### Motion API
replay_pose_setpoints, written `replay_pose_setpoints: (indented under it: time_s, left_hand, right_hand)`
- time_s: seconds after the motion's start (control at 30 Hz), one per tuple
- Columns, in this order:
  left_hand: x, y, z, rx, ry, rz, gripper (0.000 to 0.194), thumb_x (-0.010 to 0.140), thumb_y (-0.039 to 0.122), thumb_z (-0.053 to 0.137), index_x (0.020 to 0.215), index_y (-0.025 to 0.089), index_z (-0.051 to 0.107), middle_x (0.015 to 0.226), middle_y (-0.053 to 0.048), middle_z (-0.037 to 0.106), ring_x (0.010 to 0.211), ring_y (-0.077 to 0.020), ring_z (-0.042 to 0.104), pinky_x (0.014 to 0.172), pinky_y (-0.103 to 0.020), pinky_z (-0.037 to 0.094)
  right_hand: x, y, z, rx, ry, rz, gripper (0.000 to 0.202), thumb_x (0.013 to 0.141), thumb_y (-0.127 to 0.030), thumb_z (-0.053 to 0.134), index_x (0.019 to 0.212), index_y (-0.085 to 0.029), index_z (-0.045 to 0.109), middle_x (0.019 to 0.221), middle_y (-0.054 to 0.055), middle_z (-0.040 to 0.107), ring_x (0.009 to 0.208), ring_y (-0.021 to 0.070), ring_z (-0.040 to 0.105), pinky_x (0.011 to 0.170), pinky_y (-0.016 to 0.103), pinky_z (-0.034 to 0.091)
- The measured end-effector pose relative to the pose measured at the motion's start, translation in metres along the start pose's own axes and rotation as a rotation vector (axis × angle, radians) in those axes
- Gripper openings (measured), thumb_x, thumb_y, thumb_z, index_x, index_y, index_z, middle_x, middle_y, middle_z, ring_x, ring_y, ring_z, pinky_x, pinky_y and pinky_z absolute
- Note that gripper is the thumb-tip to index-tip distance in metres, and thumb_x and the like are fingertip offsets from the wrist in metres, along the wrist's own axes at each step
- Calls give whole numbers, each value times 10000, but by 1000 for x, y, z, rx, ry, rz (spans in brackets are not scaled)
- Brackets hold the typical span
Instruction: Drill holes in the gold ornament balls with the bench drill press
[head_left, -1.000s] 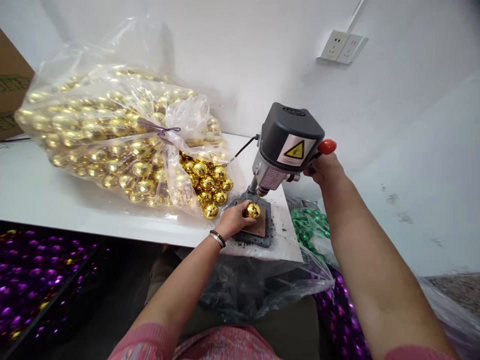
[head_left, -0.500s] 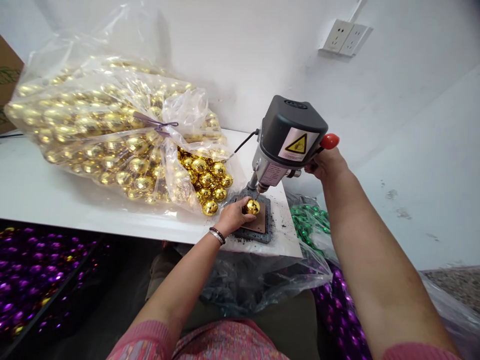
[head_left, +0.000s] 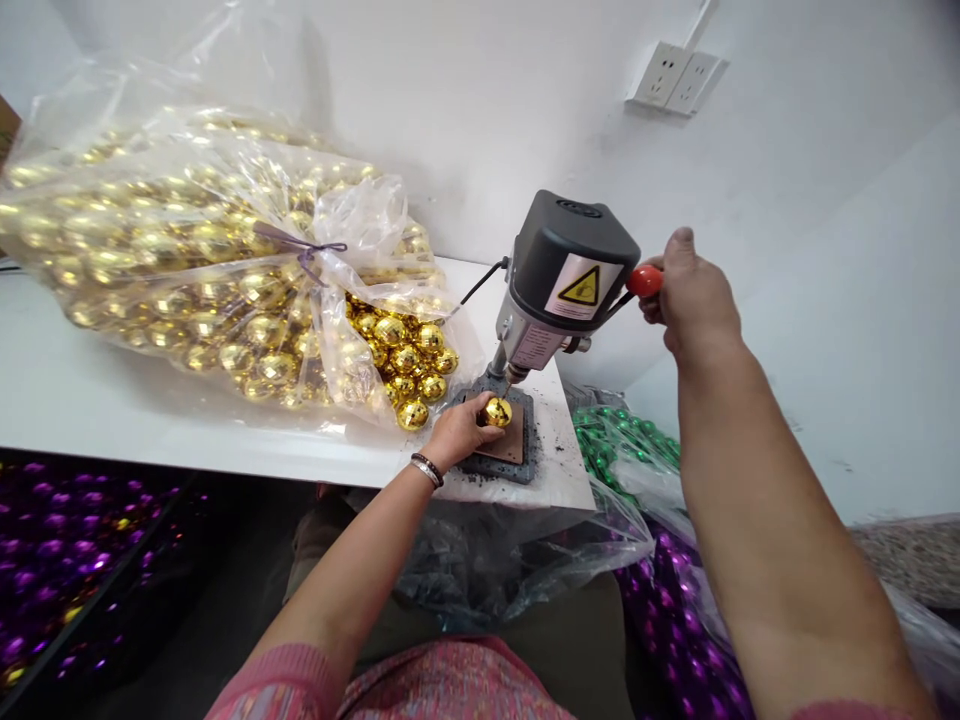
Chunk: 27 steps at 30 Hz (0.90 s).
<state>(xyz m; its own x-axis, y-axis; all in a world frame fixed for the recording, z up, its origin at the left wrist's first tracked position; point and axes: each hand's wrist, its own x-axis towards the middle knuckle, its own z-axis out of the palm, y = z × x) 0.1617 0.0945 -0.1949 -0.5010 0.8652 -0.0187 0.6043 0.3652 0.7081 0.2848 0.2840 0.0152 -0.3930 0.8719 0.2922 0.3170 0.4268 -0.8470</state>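
Observation:
My left hand (head_left: 463, 432) pinches a shiny gold mirrored ball (head_left: 498, 411) between thumb and fingers. It holds the ball on a brown board (head_left: 510, 440) over the grey base of a small bench drill press (head_left: 574, 260), right under the chuck (head_left: 517, 374). The drill tip meets or nearly meets the top of the ball; I cannot tell which. My right hand (head_left: 697, 290) is at the red knob (head_left: 645, 281) of the press's feed lever, fingers curled by it and thumb pointing up. Part of those fingers is hidden behind the knob.
A large tied clear bag (head_left: 172, 250) of gold balls covers the left of the white table (head_left: 60, 410), with loose gold balls (head_left: 411, 375) spilling at its mouth. Dark shavings lie round the base. Green balls (head_left: 619, 440) and purple balls (head_left: 675, 610) sit below, right. A wall socket (head_left: 675, 78) is above.
My right hand has risen and moved outward, from beside the press head to the red knob, its thumb now up. My left hand keeps the ball under the drill. The view has shifted slightly.

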Motion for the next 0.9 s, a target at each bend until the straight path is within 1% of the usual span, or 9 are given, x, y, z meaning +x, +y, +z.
replay_pose_setpoints:
  time_s: [0.07, 0.13, 0.2, 0.3, 0.4, 0.5, 0.57, 0.73, 0.9]
  left_hand:
    - [1, 0, 0, -9, 0, 8, 688, 793, 385, 727, 1446, 285, 534, 1187, -44, 739, 1069, -249, 688, 869, -285, 488]
    - [1, -1, 1, -15, 5, 8, 689, 796, 394, 724, 1447, 273, 534, 1182, -51, 741, 1078, -251, 685, 887, -290, 487]
    - [2, -2, 2, -17, 12, 5, 691, 796, 404, 723, 1447, 270, 535, 1193, -54, 738, 1098, -253, 679, 907, -292, 484]
    - [1, -2, 2, -5, 14, 2, 691, 792, 408, 726, 1443, 276, 538, 1190, -50, 738, 1092, -254, 681, 895, -287, 489]
    - [1, 0, 1, 15, 9, 1, 702, 796, 408, 722, 1453, 259, 527, 1156, -61, 748, 1038, -252, 695, 856, -286, 496]
    - [0, 1, 1, 13, 11, -1, 710, 806, 402, 714, 1468, 243, 511, 1181, -76, 741, 1040, -250, 694, 856, -287, 494]
    - [0, 2, 0, 21, 12, -1, 703, 813, 406, 709, 1468, 242, 511, 1197, -81, 736, 1052, -253, 691, 864, -293, 493]
    - [-1, 3, 0, 45, 12, -11, 710, 805, 417, 716, 1463, 242, 516, 1161, -76, 746, 1016, -258, 694, 856, -302, 499]
    - [2, -1, 3, -12, 20, 11, 692, 788, 391, 731, 1440, 258, 541, 1205, -54, 733, 1057, -240, 683, 875, -278, 492]
  right_hand:
    - [-10, -12, -4, 2, 53, -29, 577, 951, -654, 257, 785, -190, 556, 542, -12, 468, 447, 72, 386, 503, 283, 293]
    - [-20, -21, -5, -33, 60, -87, 613, 931, -690, 277, 748, -186, 574, 579, -1, 487, 515, 77, 425, 580, 286, 351]
    - [-27, -26, -3, -153, 90, -169, 642, 918, -719, 269, 713, -186, 563, 629, 11, 509, 613, 90, 448, 705, 306, 396]
    - [-31, -28, -2, -388, 147, -221, 634, 924, -713, 247, 684, -190, 513, 678, 12, 492, 678, 105, 394, 834, 354, 392]
    - [-31, -29, -2, -446, 112, -207, 546, 960, -605, 299, 662, -185, 481, 665, 3, 454, 683, 106, 369, 868, 360, 396]
    - [-33, -32, -1, -407, 77, -220, 406, 962, -386, 351, 648, -171, 492, 661, -5, 458, 706, 100, 401, 886, 347, 403]
    - [-35, -34, 0, -408, 82, -215, 350, 937, -289, 350, 642, -162, 488, 669, -11, 463, 713, 91, 400, 897, 348, 406]
    - [-50, -29, 2, -360, 147, -217, 297, 920, -297, 369, 664, -166, 442, 703, -15, 492, 727, 85, 419, 876, 346, 429]
    - [-79, -17, 2, -415, 219, -266, 260, 955, -348, 301, 775, -194, 408, 794, 16, 525, 842, 151, 545, 931, 395, 426]
